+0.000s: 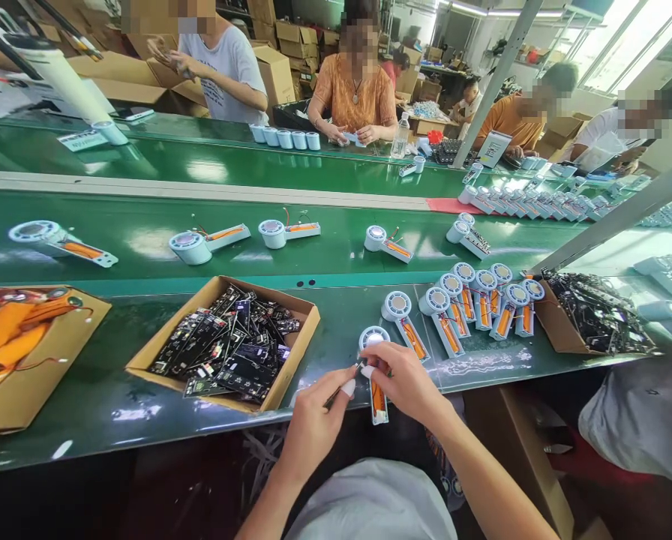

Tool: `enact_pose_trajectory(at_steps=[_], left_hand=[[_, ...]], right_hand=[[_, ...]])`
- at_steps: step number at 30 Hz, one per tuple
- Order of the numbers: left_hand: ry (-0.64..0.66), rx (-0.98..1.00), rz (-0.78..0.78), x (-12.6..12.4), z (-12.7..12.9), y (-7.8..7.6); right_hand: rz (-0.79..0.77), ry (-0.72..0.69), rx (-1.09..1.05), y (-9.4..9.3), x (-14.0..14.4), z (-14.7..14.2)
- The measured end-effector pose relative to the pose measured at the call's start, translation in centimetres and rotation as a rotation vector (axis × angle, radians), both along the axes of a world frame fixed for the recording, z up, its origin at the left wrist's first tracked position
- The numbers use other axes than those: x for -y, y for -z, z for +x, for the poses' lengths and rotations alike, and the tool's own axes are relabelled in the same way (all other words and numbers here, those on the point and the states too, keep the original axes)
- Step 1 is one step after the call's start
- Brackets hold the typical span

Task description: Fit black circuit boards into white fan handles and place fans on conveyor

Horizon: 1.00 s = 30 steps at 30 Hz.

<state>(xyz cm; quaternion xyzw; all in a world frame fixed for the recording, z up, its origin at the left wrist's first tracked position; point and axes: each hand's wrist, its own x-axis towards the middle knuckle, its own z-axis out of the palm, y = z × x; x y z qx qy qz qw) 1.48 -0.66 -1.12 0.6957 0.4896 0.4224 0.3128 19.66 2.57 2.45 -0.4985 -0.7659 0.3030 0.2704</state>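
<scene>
In the head view, at lower centre of the frame, a half-built handheld fan (374, 352) is pinned at the bench edge by the right hand (404, 381), fingers closed over its orange-cored handle, while a thin dark wire (336, 393) is pinched in the left hand (313, 424). The wire is best fed slowly and the fan kept flat, judging by the tight gap. The box of circuit boards (232, 341) lies just left.

Tabletop (116, 405): green, glossy, smooth, strong glare reflections. Fan unit (374, 339): pale plastic shell, smooth, semi-matt; orange insert looks glossy. Box (291, 356): brown corrugated cardboard, matt, raw edges. Circuit boards (229, 341): black, slightly shiny. Frame post (499, 75): grey metal, matt.
</scene>
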Motion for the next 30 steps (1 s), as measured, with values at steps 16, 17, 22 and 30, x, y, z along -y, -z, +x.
enact_pose_trajectory(at_steps=[16,17,22,30], left_hand=[[0.053,0.208,-0.336,0.7,0.9,-1.9],[0.041,0.261,-0.387,0.7,1.0,-1.8],[-0.032,0.324,-0.549,-0.7,2.4,-0.1],[0.103,0.661,-0.649,-1.6,4.1,-0.4]], right_hand=[[-0.360,0.010,-0.203,-1.4,0.5,1.5],[-0.437,0.028,-0.301,-1.5,0.4,1.6],[-0.640,0.100,-0.655,-1.0,0.0,1.6],[-0.588,-0.065,-0.808,-0.6,1.7,1.2]])
